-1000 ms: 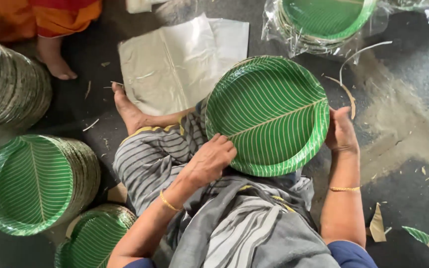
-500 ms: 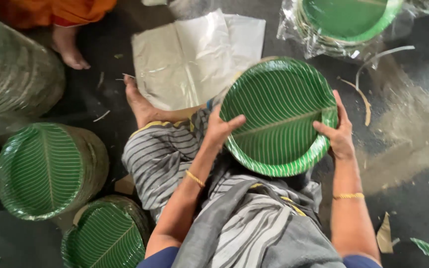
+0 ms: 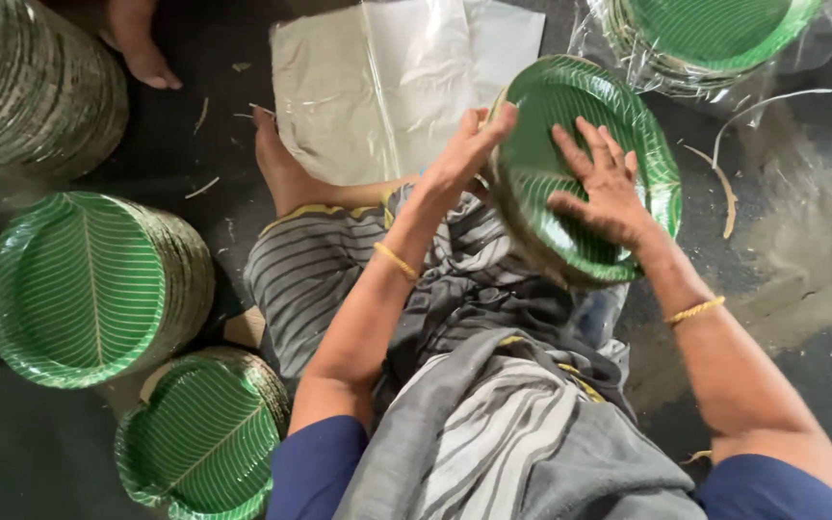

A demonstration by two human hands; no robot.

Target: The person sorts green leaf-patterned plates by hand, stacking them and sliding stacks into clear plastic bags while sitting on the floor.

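A stack of green leaf-patterned paper plates point(image 3: 570, 125) stands tilted on my lap. My left hand point(image 3: 462, 154) grips the stack's left edge, fingers curled over the rim. My right hand point(image 3: 601, 185) lies flat on the face of the top plate, fingers spread. Both wrists wear thin gold bangles. My striped grey clothing covers my lap below the stack, and my bare foot point(image 3: 276, 164) rests on the dark floor.
Clear plastic sheets point(image 3: 377, 77) lie on the floor ahead. A bagged plate stack point(image 3: 715, 39) sits at top right. More plate stacks stand at the left point(image 3: 79, 284), lower left point(image 3: 204, 438) and top left point(image 3: 31, 87). Another person's foot point(image 3: 142, 43) is at the top.
The plate stack has tilted from facing me to leaning on edge. My right hand moved from the stack's right rim onto the top plate's face. The view shifted closer.
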